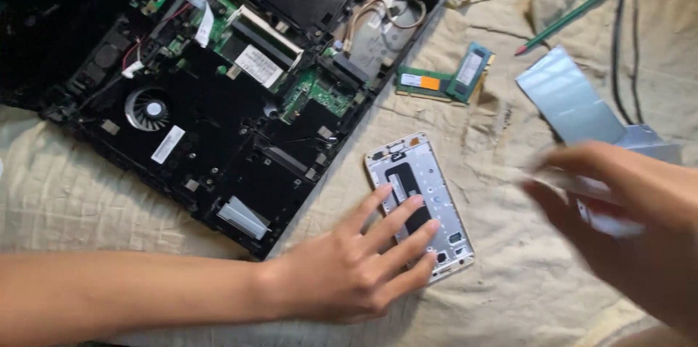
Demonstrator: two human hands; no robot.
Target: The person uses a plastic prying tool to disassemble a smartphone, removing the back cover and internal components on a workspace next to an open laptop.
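Note:
My left hand (349, 263) lies flat with its fingers spread on the lower part of an opened phone frame (414, 172), a silver shell with a dark inner cutout, lying on a beige cloth (509, 274). My right hand (632, 223), blurred by motion, is at the right and pinches a thin silvery piece (582, 186) between thumb and fingers. What that piece is cannot be made out.
An opened black laptop base (218, 100) with fan (147, 109), green boards and cables fills the upper left. Two green memory modules (445, 79) lie beside it. A green pencil (574, 13), a silver-grey sleeve (567, 96) and black cables (629, 34) are at the upper right.

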